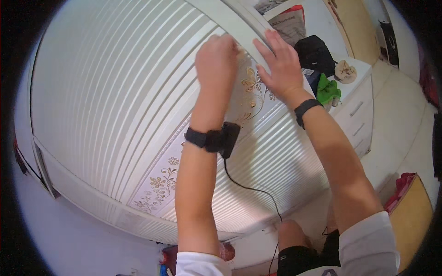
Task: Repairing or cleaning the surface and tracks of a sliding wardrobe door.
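Note:
In front of me stands a large white wardrobe door (124, 73) with ribbed panels. Across it runs a decorated band (159, 181) with gold flowers and leaves. My left hand (216, 60) is closed in a fist against the band near the door's edge strip (246, 32). Whatever its fingers hold is hidden, though a small pale-yellow bit shows beside them. My right hand (282, 64) lies with fingers spread on the edge strip, holding nothing. A black strap with a dark box (228, 140) and a cable is on my left wrist; a black band (307, 110) circles my right wrist.
To the right is a white drawer cabinet (359, 112). On top are a black bag (315, 55), a green cloth (328, 89), a beige round item (345, 71) and a grey-and-red bag (289, 25). A wooden panel (412, 216) with red cloth stands at lower right.

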Tool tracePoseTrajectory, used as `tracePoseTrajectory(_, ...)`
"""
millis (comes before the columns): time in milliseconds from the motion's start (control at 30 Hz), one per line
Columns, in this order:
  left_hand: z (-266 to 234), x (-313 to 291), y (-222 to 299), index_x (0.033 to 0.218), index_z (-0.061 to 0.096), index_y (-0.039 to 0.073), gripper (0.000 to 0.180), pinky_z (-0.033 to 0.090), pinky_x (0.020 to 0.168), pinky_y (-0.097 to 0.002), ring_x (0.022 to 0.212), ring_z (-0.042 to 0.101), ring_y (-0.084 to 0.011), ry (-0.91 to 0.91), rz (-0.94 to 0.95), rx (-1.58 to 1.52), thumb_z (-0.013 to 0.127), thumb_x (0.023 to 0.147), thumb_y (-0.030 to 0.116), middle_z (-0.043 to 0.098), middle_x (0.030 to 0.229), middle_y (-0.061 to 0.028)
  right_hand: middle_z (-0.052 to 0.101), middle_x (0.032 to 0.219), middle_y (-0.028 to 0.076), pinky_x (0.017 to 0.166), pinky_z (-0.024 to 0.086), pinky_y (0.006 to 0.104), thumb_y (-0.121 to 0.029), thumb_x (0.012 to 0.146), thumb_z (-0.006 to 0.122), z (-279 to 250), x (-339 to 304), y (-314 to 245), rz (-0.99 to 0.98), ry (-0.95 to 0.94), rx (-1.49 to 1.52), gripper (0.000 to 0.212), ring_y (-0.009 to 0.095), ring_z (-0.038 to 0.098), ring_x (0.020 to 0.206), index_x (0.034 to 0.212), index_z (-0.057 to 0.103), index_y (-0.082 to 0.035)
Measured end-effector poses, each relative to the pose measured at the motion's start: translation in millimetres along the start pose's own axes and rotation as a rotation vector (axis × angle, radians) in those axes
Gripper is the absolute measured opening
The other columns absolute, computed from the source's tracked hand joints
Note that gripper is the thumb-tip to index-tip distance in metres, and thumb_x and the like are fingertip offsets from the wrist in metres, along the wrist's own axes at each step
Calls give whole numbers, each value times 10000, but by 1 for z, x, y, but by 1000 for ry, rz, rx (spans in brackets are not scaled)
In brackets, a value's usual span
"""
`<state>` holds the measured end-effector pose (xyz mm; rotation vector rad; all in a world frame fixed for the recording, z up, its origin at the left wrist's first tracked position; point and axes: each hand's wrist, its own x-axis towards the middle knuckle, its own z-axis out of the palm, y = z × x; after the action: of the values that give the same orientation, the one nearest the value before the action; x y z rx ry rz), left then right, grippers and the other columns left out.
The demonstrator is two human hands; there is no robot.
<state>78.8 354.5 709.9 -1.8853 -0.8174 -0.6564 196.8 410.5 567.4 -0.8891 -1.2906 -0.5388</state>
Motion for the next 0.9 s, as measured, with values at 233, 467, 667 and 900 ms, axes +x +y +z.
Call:
tracePoseTrajectory(233,-20,-15,-1,840,701,92,101,518,713,-438,811,659,-327,-145,-94,79,680,764,154,664,833,-127,313,1543,113,1114,285,461,-263,817,653,2,-4,6,-24,30,44,674,289,278,1440,1447,426,-195)
tracePoseTrajectory(467,-26,-23,-12,812,704,93,86,517,688,-432,778,657,-328,-141,-163,23,669,763,154,657,815,-127,302,1554,97,1119,279,449,-332,840,643,4,-2,5,-26,18,-6,675,260,271,1442,1460,402,-215)
tracePoseTrajectory(667,-6,2,-2,817,711,96,113,518,707,-440,791,658,-334,-77,-62,97,704,741,180,664,824,-131,291,1556,95,1110,285,455,-340,836,650,6,-2,-1,-31,23,-11,684,261,271,1441,1460,399,-219)
tracePoseTrajectory(900,-30,-17,-8,787,689,91,79,513,689,-450,788,653,-335,-208,-92,94,656,761,158,650,808,-130,293,1554,96,1100,296,455,-349,834,657,1,-1,11,-29,5,-25,690,261,275,1437,1461,399,-223)
